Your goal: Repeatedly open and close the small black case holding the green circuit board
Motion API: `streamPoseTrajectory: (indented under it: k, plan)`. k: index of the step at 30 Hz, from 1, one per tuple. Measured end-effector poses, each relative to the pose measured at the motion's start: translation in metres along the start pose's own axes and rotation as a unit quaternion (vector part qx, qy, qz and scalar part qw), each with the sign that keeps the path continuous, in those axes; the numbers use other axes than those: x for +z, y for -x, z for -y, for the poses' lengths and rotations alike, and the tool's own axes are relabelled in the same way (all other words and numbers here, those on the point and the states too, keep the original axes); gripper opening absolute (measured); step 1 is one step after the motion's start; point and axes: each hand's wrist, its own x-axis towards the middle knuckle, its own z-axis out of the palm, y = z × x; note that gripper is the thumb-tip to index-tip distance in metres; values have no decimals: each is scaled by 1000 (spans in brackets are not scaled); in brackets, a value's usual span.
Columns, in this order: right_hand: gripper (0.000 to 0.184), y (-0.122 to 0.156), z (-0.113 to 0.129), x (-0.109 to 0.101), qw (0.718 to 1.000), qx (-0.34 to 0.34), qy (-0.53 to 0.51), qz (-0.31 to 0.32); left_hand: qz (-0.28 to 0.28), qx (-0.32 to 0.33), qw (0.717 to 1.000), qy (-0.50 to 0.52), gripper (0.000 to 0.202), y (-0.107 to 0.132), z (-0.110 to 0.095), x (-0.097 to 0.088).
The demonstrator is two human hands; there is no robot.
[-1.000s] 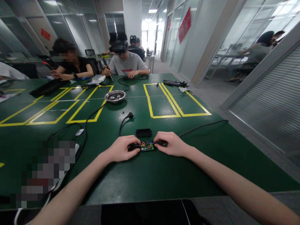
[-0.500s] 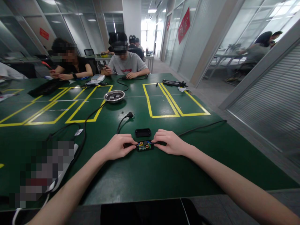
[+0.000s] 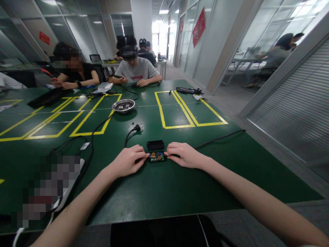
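Note:
A small open black adapter with a green circuit board (image 3: 157, 157) lies on the green table (image 3: 159, 192) in front of me. My left hand (image 3: 128, 161) grips its left end, where a black cable leaves, fingers curled. My right hand (image 3: 183, 154) pinches its right end, where a second black cable (image 3: 218, 138) runs off to the right. A black plastic cover (image 3: 155, 144) lies flat just behind the board, apart from both hands. The left cable ends in a black plug (image 3: 136, 128) lying further back.
A metal bowl (image 3: 123, 105) holding small parts stands behind, between yellow tape rectangles (image 3: 180, 113). Black cables (image 3: 87, 154) loop at my left. Two people (image 3: 136, 70) sit working at the far edge. A black tool (image 3: 189, 90) lies at the far right. The table edge is close on the right.
Both hands have drawn slightly closer together around the board and shifted a little away from me. The cover, plug and bowl stay put.

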Motion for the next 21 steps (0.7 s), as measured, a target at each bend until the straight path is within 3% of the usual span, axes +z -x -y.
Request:
streamPoseTrajectory:
  k: [4, 7, 12, 16, 21]
  plan:
    - [19, -1, -3, 1, 999, -4, 34, -1, -12, 3, 1000, -28, 30, -1, 0, 3]
    - [16, -3, -4, 5, 999, 3, -10, -43, -41, -15, 999, 22, 23, -1, 4, 8]
    - [13, -11, -9, 17, 967, 173, -66, -176, -148, -159, 970, 111, 20, -8, 11, 21]
    - [13, -18, -13, 24, 957, 233, -79, -151, -154, -231, 954, 113, 20, -15, 12, 28]
    - [11, -21, -13, 27, 929, 266, -206, -156, -146, -288, 923, 212, 22, -18, 11, 29]
